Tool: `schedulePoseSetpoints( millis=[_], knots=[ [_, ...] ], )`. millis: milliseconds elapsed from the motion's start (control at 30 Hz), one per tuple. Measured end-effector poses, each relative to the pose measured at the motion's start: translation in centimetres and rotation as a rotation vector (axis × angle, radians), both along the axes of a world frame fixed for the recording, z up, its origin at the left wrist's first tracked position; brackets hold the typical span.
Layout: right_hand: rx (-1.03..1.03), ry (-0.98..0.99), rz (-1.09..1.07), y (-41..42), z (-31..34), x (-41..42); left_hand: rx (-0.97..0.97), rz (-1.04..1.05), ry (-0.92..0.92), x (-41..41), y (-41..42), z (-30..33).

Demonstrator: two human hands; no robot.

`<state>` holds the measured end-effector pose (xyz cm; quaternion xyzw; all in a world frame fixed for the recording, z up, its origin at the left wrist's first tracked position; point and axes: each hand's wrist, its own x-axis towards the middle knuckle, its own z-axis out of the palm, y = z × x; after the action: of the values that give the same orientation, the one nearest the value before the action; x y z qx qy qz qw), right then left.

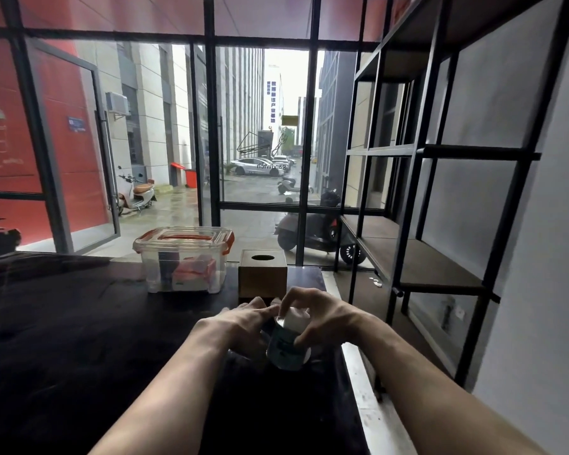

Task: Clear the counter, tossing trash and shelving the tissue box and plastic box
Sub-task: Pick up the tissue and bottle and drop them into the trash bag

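Note:
Both hands meet over a clear plastic cup [284,351] standing on the dark counter [96,339] near its right edge. My right hand [312,318] is closed around the cup's top, where something white, like crumpled tissue, shows at the rim. My left hand [240,323] lies against the cup's left side with its fingers stretched toward the rim. Just behind the hands stands the brown wooden tissue box [262,274] with a round hole on top. To its left sits the clear plastic box [183,261] with orange latches and some items inside.
A black metal shelf unit [418,244] with wooden boards stands to the right of the counter, across a narrow gap. Behind the counter is a wall of glass panes with black frames, and scooters are parked outside.

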<state>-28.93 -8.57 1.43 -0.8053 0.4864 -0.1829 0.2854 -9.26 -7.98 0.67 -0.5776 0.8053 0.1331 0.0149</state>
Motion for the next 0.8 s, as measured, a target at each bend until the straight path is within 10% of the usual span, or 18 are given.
schedulePoseSetpoints(
  millis=[433, 800],
  knots=[
    [-0.121, -0.007, -0.239, -0.7, 1.3, -3.8, 0.021, -0.044, -0.015, -0.3, -0.7, -1.1],
    [-0.298, 0.032, -0.448, -0.5, 0.3, -3.4, -0.147, 0.028, 0.321, 2.2, -1.7, -2.6]
  ],
)
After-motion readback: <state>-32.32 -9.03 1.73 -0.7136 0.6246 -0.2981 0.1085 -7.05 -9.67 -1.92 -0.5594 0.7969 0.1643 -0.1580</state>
